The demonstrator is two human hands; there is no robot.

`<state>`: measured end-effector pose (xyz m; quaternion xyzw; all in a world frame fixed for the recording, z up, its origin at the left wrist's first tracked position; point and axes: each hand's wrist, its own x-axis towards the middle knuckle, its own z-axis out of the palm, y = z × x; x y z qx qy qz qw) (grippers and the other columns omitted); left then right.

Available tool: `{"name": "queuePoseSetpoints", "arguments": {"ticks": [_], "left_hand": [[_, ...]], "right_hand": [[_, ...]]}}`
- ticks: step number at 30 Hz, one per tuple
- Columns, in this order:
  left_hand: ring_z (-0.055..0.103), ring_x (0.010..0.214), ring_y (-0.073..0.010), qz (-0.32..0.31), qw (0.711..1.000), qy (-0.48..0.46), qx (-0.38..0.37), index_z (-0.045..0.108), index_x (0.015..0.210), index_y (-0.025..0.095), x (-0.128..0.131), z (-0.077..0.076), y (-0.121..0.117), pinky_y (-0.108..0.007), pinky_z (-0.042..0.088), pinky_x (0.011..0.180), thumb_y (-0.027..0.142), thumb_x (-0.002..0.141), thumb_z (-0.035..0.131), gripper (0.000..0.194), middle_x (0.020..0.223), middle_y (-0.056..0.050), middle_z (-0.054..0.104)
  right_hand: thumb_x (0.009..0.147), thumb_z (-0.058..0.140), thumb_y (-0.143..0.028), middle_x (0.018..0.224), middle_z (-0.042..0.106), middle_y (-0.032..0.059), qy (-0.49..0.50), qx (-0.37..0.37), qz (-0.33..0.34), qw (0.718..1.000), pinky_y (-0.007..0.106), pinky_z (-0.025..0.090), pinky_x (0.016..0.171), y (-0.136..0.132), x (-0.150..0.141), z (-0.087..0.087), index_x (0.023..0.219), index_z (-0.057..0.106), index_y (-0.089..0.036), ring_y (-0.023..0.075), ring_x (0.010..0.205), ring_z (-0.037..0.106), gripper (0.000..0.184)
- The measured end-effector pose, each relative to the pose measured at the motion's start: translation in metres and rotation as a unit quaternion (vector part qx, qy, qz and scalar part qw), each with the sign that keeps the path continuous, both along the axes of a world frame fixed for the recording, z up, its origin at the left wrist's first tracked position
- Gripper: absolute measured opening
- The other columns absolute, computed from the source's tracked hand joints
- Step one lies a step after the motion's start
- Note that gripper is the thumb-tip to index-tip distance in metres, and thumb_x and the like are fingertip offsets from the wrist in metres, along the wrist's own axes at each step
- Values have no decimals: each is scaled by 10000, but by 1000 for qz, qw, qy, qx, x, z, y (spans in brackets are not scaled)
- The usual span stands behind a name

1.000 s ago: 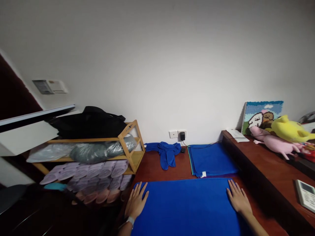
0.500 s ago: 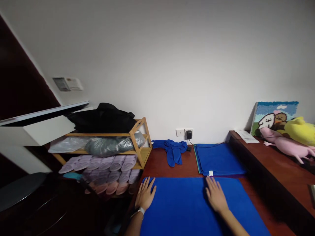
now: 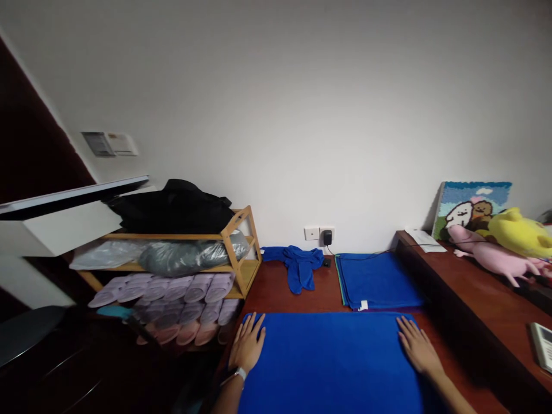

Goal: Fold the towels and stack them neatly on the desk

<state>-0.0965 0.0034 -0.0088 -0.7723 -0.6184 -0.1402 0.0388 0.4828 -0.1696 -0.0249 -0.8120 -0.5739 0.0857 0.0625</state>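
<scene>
A blue towel (image 3: 328,362) lies spread flat on the reddish-brown table (image 3: 276,296) in front of me. My left hand (image 3: 249,345) rests palm down on its far left corner, fingers out straight; a watch circles that wrist. On the far right corner lies my right hand (image 3: 418,346), also flat with the fingers stretched. Neither hand grips anything. Just beyond the towel is a folded blue towel (image 3: 377,282) with a white tag. To its left sits a knotted blue cloth (image 3: 299,267).
A wooden rack (image 3: 241,259) at the left carries a black bag (image 3: 172,210), plastic-wrapped bundles and several slippers (image 3: 190,287). A charger (image 3: 328,237) is plugged into the wall, its cable running right. The raised ledge (image 3: 470,287) at the right bears plush toys (image 3: 491,256) and a picture.
My right hand has slid right along the towel's far edge, from near the tag to the far right corner. My left hand stays at the left corner. The view has shifted slightly.
</scene>
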Motion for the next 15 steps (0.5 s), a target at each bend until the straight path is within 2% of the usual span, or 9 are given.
{"name": "queuePoseSetpoints", "arguments": {"ticks": [2,4,6,9,11,12,14,15], "left_hand": [[393,1503,-256,1,1000,14,-1,498,1518,263,0,0,2,-482,301,1242,383,1029,345,526,1620,-74,444],[412,1492,-255,4,999,31,-1,503,1514,263,-2,2,4,-490,305,1239,378,1022,340,531,1610,-69,460],[439,1475,-271,6,999,52,5,536,1490,246,-2,9,5,-512,312,1236,352,1001,356,533,1587,-78,494],[485,1440,-283,-60,996,66,30,599,1434,211,15,29,-2,-501,334,1231,273,950,402,527,1535,-92,560],[552,1373,-280,-126,989,49,54,661,1354,219,51,43,-23,-477,390,1198,218,921,429,491,1453,-90,636],[591,1320,-281,-151,986,31,67,692,1297,230,79,49,-41,-472,428,1165,199,915,440,459,1388,-91,679],[654,1193,-262,-226,971,-8,75,734,1158,250,152,52,-87,-447,489,1085,134,892,456,402,1248,-83,736],[659,1159,-254,-266,960,-33,78,729,1132,258,196,48,-115,-441,502,1055,119,893,468,380,1209,-79,739]], "right_hand": [[976,234,-502,1679,279,8,2,-8,-24,1000,481,199,1270,-9,36,-3,1604,344,-251,231,1558,215,685],[978,225,-519,1682,279,3,7,5,-20,1000,463,195,1270,-14,52,-5,1604,340,-264,214,1558,219,686],[987,203,-533,1681,287,2,6,26,-15,1000,456,187,1271,-16,53,-5,1600,349,-270,205,1558,222,683],[999,185,-553,1675,309,16,5,48,-12,999,443,190,1267,-15,47,-1,1591,368,-270,194,1551,247,682],[1004,197,-555,1670,322,31,9,54,-16,998,433,197,1264,-15,45,3,1590,370,-260,188,1545,266,679],[1006,205,-552,1669,326,38,11,56,-18,998,430,197,1263,-15,46,5,1591,369,-254,187,1543,271,676],[1011,206,-536,1669,327,47,11,53,-20,998,427,192,1263,-16,47,9,1595,360,-241,185,1543,270,672],[1013,200,-526,1670,322,47,9,48,-19,999,424,188,1263,-16,48,10,1597,354,-236,183,1545,264,670]]}}
